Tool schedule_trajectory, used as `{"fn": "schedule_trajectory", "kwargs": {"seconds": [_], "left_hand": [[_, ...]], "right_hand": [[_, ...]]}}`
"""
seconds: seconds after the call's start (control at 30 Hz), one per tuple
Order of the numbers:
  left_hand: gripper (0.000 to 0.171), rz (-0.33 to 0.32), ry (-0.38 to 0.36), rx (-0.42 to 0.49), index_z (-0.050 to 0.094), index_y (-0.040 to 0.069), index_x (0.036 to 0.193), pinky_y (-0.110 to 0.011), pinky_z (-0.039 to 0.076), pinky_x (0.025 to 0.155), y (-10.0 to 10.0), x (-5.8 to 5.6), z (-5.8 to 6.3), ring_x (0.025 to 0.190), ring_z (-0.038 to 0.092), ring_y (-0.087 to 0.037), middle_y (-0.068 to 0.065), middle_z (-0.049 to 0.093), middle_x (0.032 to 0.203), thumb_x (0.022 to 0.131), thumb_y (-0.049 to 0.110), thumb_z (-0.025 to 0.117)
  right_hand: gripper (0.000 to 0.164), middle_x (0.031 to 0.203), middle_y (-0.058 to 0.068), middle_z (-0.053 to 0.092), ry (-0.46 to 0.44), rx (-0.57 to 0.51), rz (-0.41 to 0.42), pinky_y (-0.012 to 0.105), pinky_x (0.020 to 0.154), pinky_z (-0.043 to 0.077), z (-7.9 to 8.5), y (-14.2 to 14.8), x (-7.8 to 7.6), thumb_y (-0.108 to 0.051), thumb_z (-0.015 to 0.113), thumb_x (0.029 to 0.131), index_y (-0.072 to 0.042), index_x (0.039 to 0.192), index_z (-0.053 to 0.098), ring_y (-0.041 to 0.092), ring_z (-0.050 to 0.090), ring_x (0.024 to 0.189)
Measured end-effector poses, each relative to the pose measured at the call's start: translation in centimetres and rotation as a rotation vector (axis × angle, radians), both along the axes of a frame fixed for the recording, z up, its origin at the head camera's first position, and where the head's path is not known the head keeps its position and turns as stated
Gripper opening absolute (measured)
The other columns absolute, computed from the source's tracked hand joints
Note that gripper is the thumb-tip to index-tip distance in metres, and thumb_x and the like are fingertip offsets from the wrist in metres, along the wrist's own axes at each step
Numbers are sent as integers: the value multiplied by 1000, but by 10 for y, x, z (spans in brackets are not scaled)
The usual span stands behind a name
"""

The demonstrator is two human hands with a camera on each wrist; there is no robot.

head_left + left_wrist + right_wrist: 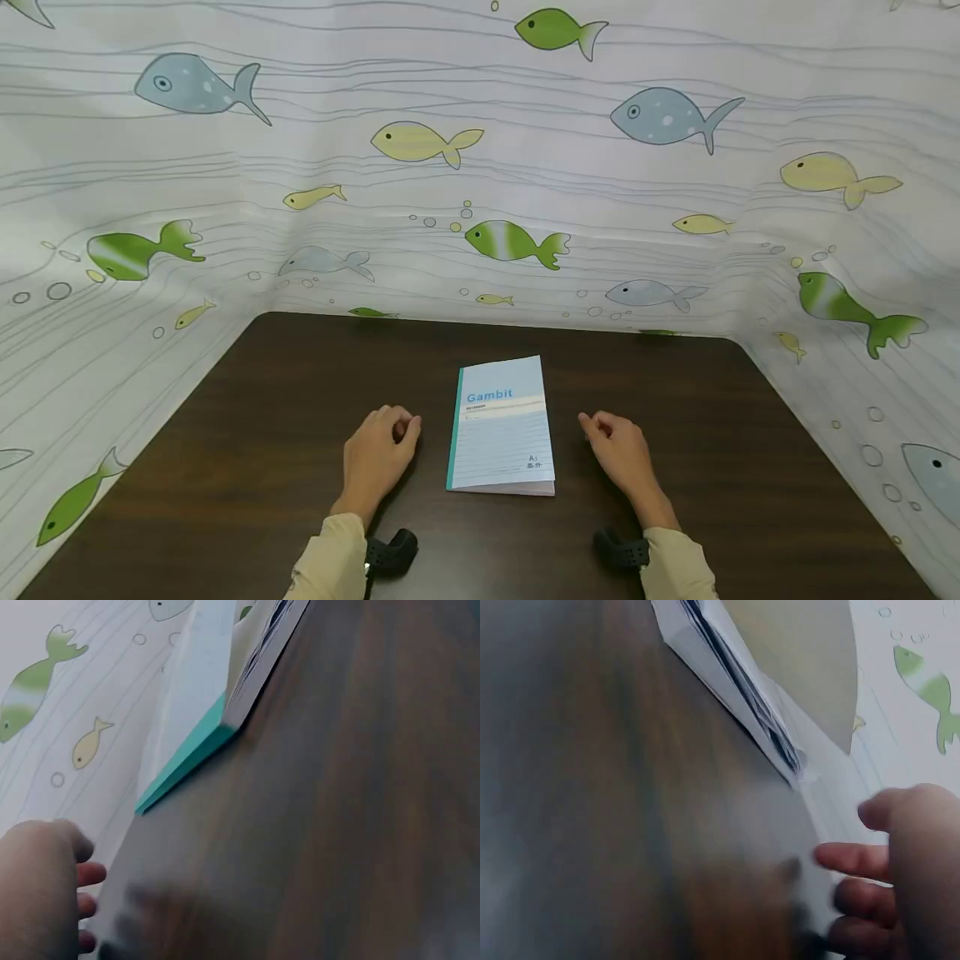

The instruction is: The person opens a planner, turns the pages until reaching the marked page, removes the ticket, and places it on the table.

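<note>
A pale blue notebook marked "Gambit", with a teal spine, lies on the dark wooden table between the two hands. Its cover lifts slightly at the near and right edges, and pages show in the right wrist view. To the notebook's left, my left hand rests on the table with loosely curled fingers, apart from the book. My right hand lies on the other side, also loosely curled and holding nothing. Both wrist views show a gap between the fingers and the notebook.
A white cloth printed with fish surrounds the table at the back and both sides. Black wrist straps with camera mounts sit at both wrists, below the beige sleeves.
</note>
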State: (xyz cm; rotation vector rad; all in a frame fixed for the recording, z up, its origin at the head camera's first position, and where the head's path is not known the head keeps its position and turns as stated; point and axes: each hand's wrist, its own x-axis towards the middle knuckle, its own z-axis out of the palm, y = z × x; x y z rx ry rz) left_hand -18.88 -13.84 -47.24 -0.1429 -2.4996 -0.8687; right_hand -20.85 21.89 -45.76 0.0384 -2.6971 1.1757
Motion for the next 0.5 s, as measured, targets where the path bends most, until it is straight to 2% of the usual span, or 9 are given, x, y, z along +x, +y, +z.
{"fn": "schedule_trajectory", "kwargs": {"seconds": [0.07, 0.1, 0.17, 0.23, 0.27, 0.33, 0.43, 0.5], "left_hand": [[12, -29, -4, -4, 70, 16, 89, -36, 48, 66, 9, -9, 1, 77, 54, -17, 3, 61, 85, 98, 24, 70], [12, -50, -17, -8, 72, 14, 96, -40, 50, 73, 14, -14, 1, 86, 57, -20, 0, 65, 93, 99, 25, 70], [25, -84, -72, -39, 72, 10, 112, -47, 47, 88, 23, -22, 2, 105, 59, -28, -7, 68, 113, 101, 32, 67], [43, -110, -136, -96, 67, 7, 130, -56, 41, 99, 30, -27, 3, 126, 54, -34, -12, 62, 136, 103, 41, 61], [52, -121, -174, -123, 62, 7, 139, -59, 37, 104, 33, -29, 4, 135, 49, -35, -14, 56, 147, 104, 46, 58], [70, -131, -250, -182, 47, 10, 155, -66, 27, 113, 38, -28, 8, 150, 33, -37, -15, 38, 163, 103, 56, 52], [87, -125, -330, -254, 26, 17, 166, -73, 10, 118, 42, -24, 21, 158, 8, -39, -13, 13, 173, 99, 69, 46], [93, -117, -357, -284, 18, 21, 167, -75, 3, 118, 44, -21, 36, 159, -1, -41, -12, 5, 174, 96, 75, 44]], "right_hand": [[36, 62, -1, 49, -17, 113, 29, 32, 58, 37, 4, -1, -5, -36, 60, 106, -11, 81, 66, 17, 45, 56], [34, 65, 0, 53, -23, 154, 47, 35, 60, 40, 7, -2, -7, -38, 58, 106, -10, 88, 69, 18, 48, 59], [36, 81, 4, 65, -26, 209, 85, 41, 68, 50, 11, -6, -10, -40, 56, 107, -7, 105, 72, 24, 60, 72], [45, 108, 15, 71, -28, 246, 117, 54, 87, 52, 16, -11, -12, -43, 52, 108, -5, 126, 69, 35, 66, 98], [51, 124, 20, 67, -30, 258, 130, 60, 97, 48, 19, -15, -12, -46, 50, 108, -5, 135, 64, 41, 62, 113], [64, 153, 27, 47, -31, 292, 155, 70, 113, 28, 26, -22, -12, -52, 46, 108, -6, 151, 52, 47, 41, 142], [78, 169, 26, 15, -25, 357, 175, 76, 117, 3, 41, -36, -11, -63, 44, 104, -13, 163, 33, 50, 9, 155], [84, 171, 24, 3, -19, 391, 184, 75, 116, -8, 54, -44, -10, -67, 45, 101, -18, 166, 25, 49, -4, 156]]}}
